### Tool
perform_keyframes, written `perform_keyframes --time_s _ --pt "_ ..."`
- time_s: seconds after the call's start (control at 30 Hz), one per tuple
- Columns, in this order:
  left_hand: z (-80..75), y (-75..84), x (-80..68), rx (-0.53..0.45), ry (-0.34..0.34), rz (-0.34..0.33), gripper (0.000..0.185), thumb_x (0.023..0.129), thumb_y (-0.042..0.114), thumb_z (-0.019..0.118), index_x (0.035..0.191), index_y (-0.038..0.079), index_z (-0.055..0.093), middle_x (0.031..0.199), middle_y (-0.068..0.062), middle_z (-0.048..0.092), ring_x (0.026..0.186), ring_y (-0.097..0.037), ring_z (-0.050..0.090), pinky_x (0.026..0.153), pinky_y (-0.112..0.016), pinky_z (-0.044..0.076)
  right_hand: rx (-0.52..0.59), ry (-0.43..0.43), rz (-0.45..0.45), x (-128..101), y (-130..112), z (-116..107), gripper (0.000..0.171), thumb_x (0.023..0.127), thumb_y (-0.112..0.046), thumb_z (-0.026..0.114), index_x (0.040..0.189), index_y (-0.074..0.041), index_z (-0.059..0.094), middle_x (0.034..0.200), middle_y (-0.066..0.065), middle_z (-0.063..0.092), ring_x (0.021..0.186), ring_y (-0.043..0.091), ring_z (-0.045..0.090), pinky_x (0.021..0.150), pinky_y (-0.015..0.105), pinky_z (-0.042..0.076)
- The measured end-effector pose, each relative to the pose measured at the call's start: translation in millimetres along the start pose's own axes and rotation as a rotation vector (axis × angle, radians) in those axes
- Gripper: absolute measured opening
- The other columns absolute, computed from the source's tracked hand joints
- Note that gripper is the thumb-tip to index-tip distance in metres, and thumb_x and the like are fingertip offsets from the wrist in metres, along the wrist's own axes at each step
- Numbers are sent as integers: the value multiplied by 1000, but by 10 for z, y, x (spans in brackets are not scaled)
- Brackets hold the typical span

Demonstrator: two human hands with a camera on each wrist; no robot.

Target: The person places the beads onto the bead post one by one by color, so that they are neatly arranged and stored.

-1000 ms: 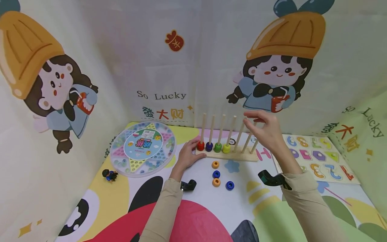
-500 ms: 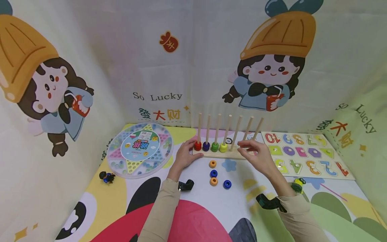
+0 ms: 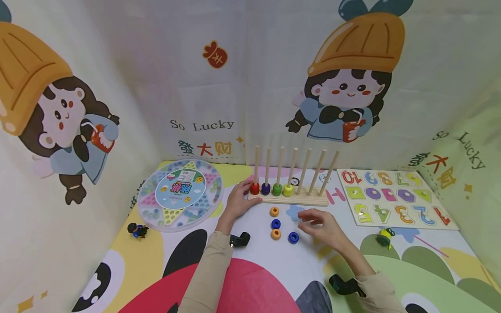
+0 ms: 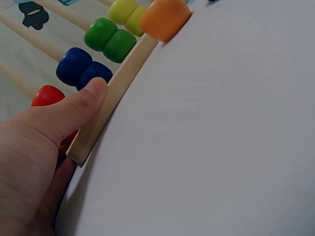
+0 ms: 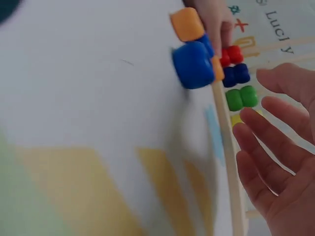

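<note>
The left hand (image 3: 237, 203) rests against the left end of the wooden peg rack (image 3: 289, 199), its thumb (image 4: 83, 105) pressed flat along the front edge of the base just beside the dark blue bead (image 4: 81, 69) and the red bead (image 4: 47, 96), which sit on the first two pegs; green and yellow beads follow on the next two. The right hand (image 3: 322, 227) hovers low over the mat in front of the rack, holding nothing, fingers (image 5: 275, 142) spread loosely and nearly straight. The nearest loose piece is a blue bead (image 3: 293, 237), lying on the mat just to the left of those fingertips and apart from them. Further left lie two orange beads (image 3: 275, 211) with another blue one between them.
</note>
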State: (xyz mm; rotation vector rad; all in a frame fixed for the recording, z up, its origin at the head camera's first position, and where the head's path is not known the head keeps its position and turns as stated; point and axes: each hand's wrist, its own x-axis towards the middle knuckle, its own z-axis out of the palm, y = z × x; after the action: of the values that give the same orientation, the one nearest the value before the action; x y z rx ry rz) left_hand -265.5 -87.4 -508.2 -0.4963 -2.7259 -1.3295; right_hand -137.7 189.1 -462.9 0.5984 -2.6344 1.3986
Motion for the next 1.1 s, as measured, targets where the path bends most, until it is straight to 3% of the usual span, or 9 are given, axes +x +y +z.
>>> perform_keyframes --time_s 0.23,0.4,0.83,1.1 --pt "0 -4 5 2 -2 1 71 81 34 83 137 0 57 148 -7 47 123 -28 51 102 -40 45 4 -120 -5 -137 136 99 37 81 -14 83 113 -2 70 106 9 72 95 26 67 80 31 55" --pt "-4 -15 0 -12 -6 7 71 81 32 83 137 -1 56 148 -9 47 124 -29 50 103 -41 44 4 -147 25 -179 148 144 37 80 -11 82 114 -3 70 109 8 71 96 19 65 80 26 52" --pt "2 -39 8 0 -9 26 71 81 34 82 137 -2 56 149 -8 47 125 -28 50 103 -41 45 15 -72 -6 -196 134 222 32 78 -8 84 108 -6 74 102 6 73 90 14 66 72 23 52" --pt "-16 -23 -6 -9 -1 37 71 81 32 83 136 -3 56 148 -9 47 124 -29 50 102 -41 45 12 59 5 -91 118 242 26 79 -5 82 103 -6 75 96 4 73 84 18 68 71 27 55"
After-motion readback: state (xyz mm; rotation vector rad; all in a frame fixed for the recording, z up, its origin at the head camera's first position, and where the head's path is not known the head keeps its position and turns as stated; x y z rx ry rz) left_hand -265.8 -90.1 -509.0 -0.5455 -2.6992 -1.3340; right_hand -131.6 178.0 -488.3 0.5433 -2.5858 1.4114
